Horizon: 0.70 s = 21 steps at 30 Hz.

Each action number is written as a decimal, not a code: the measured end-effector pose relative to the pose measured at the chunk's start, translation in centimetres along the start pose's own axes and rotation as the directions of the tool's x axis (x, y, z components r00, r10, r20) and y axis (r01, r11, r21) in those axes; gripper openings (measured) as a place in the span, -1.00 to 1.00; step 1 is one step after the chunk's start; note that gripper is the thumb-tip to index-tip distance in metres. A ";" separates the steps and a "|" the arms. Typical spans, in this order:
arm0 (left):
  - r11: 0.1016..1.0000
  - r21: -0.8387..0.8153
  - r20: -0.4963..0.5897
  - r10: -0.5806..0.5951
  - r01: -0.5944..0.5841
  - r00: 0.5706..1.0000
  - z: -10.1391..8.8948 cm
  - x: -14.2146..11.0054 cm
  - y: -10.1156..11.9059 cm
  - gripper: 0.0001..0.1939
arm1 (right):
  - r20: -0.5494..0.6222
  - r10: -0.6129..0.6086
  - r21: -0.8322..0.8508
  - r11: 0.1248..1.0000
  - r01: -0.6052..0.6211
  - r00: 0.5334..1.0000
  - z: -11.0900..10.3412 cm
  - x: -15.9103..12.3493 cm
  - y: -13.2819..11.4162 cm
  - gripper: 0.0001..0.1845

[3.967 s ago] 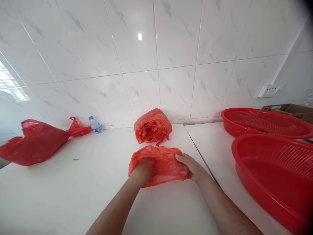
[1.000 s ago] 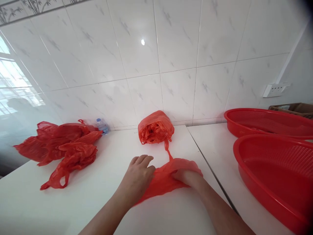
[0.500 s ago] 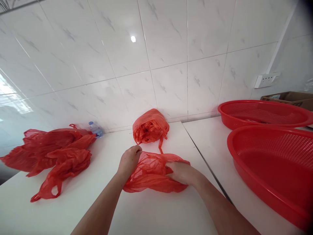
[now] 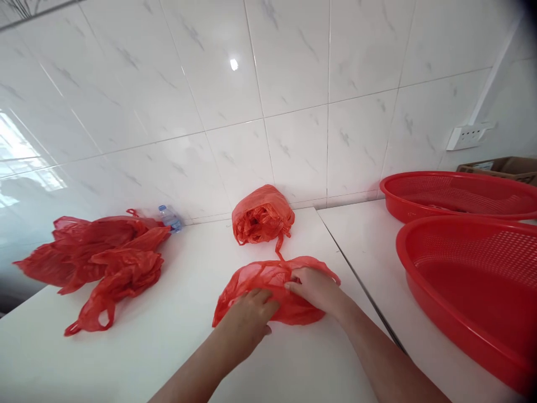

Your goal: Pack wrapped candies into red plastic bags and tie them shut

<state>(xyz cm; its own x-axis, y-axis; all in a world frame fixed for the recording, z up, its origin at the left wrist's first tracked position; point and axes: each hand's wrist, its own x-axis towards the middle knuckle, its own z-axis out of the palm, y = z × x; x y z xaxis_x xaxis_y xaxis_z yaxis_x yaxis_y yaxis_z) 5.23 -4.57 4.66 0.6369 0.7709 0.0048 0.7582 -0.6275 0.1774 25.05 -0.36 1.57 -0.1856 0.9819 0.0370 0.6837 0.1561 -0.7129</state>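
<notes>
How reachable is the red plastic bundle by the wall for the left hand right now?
Probably yes: the spread red bag lies between the left hand and the red plastic bundle, but looks low enough to reach over; the right hand is off to the side.

Near middle: bare white tabletop (image 4: 293, 366), a low lane between left forearm (image 4: 197, 364) and right forearm (image 4: 377, 347).
Left lane: open strip between the heaped red bags (image 4: 126, 260) and the spread bag (image 4: 289, 302).
Far middle: bundle (image 4: 263, 218) by the wall; its strap crosses the narrow gap before the spread bag.
Far left: bottle (image 4: 170, 219) beside the heap.
Right: near basket (image 4: 440, 322) bars sideways passage.
</notes>
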 end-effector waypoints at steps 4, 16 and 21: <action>0.998 -0.043 -0.012 0.051 -0.051 0.999 1.4 -1.0 -0.9 -0.78 | -0.114 -0.168 0.044 0.984 0.173 0.979 0.7 -0.3 -1.1 -0.88; 0.993 -0.008 0.207 -0.112 0.116 0.972 0.9 -6.0 -0.3 -0.81 | 0.159 -0.215 -0.192 0.951 0.244 0.964 3.7 2.0 0.7 -0.32; 0.942 -0.170 -0.029 -0.298 0.289 0.954 -1.4 -5.0 -2.0 -0.71 | 0.218 -0.163 -0.216 0.953 0.210 0.962 3.7 1.8 0.6 -0.16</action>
<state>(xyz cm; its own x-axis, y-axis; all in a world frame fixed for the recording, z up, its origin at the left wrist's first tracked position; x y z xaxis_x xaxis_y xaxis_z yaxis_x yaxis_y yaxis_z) 0.36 -7.06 5.61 0.3777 0.9257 -0.0197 0.8745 -0.3496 0.3362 22.50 1.06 -1.35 -0.4435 0.8963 -0.0010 0.7656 0.3783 -0.5203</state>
